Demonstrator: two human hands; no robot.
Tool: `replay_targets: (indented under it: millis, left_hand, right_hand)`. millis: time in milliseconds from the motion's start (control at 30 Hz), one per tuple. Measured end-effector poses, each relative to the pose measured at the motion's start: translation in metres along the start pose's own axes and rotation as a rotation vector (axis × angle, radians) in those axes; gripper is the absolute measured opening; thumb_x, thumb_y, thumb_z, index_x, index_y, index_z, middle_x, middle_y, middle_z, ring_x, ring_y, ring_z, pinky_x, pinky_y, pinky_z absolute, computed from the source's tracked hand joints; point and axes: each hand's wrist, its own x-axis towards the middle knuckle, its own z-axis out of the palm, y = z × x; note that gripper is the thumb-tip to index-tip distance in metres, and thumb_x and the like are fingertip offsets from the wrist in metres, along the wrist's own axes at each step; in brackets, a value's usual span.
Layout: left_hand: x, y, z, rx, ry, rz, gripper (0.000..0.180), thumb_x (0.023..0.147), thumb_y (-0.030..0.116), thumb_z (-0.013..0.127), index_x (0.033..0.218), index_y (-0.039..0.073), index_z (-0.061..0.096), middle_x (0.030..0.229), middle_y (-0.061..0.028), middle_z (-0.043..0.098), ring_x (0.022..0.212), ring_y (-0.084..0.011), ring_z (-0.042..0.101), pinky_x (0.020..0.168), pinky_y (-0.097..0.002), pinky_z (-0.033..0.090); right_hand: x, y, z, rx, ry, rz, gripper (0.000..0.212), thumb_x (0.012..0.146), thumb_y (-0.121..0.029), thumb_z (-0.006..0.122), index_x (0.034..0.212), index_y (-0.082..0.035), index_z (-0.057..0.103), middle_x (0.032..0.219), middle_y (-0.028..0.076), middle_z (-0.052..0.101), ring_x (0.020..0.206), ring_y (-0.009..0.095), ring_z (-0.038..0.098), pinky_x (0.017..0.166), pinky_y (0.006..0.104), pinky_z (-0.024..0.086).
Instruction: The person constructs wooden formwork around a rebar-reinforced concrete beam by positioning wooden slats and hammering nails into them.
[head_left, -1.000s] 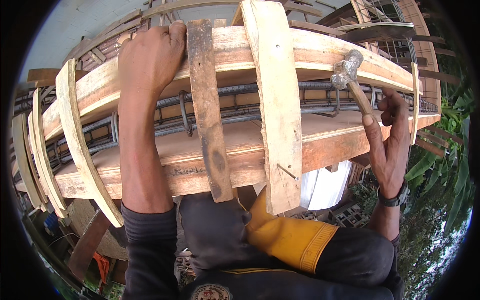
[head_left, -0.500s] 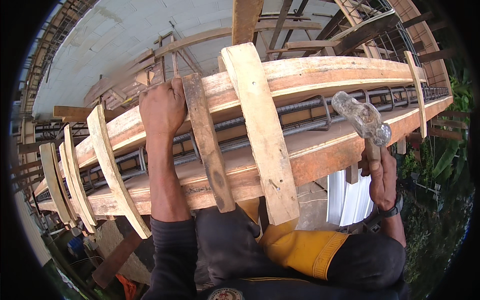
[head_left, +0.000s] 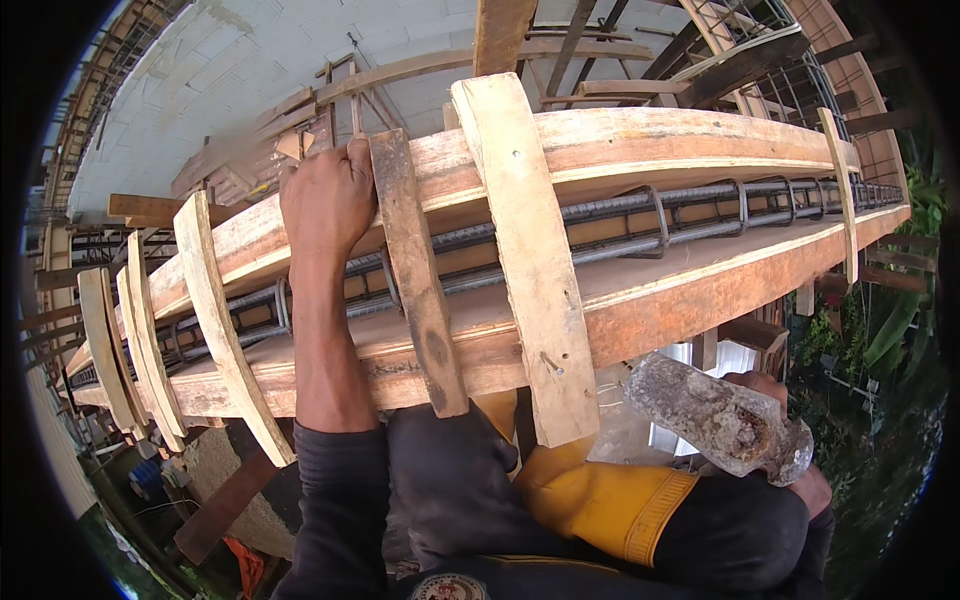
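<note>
My left hand (head_left: 330, 195) is closed over the top edge of the far formwork board (head_left: 620, 135), right beside a dark, stained wooden strip (head_left: 415, 270). A hammer (head_left: 715, 415) with a worn, grey metal head is in my right hand (head_left: 760, 385), over my right knee; the head hides most of that hand and the handle. Across the two boards lies a wide, pale wooden strip (head_left: 530, 260). Near its lower end a nail (head_left: 550, 362) sticks out. Between the boards runs a cage of steel rebar (head_left: 700, 225).
More wooden strips (head_left: 225, 320) bridge the formwork at the left, and a thin one (head_left: 840, 195) at the right. A near formwork board (head_left: 680, 300) passes just above my knees. Beyond stand a pale block wall (head_left: 250, 70) and timber props (head_left: 500, 40). Plants (head_left: 890, 330) grow at the right.
The hammer has come down and back from beside the rebar to over my right knee, its head now looking larger. My left hand keeps its place on the far board.
</note>
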Motion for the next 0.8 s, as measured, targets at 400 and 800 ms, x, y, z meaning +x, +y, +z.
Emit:
replay_targets:
  millis: [400,800]
  left_hand:
    - [-0.004,0.004,-0.006,-0.013,0.011,0.001,0.056,0.101,0.034,0.035,0.077,-0.001,0.072,0.076,-0.0253,0.068,0.075,-0.0448,0.066,0.094,-0.0512,0.043]
    - [-0.003,-0.004,-0.002,-0.017,0.024,-0.005,0.058,0.101,0.035,0.033,0.079,-0.002,0.072,0.078,-0.0248,0.069,0.079,-0.0448,0.065,0.097,-0.0509,0.041]
  right_hand:
    - [0.034,-0.021,0.008,-0.195,-0.179,0.088,0.041,0.091,-0.04,0.065,0.099,0.0,0.062,0.075,0.016,0.062,0.067,0.039,0.066,0.059,0.0415,0.053]
    - [0.082,-0.015,0.034,0.064,0.091,0.145,0.03,0.093,-0.027,0.068,0.104,0.0,0.061,0.082,0.007,0.064,0.071,0.019,0.06,0.063,0.032,0.047]
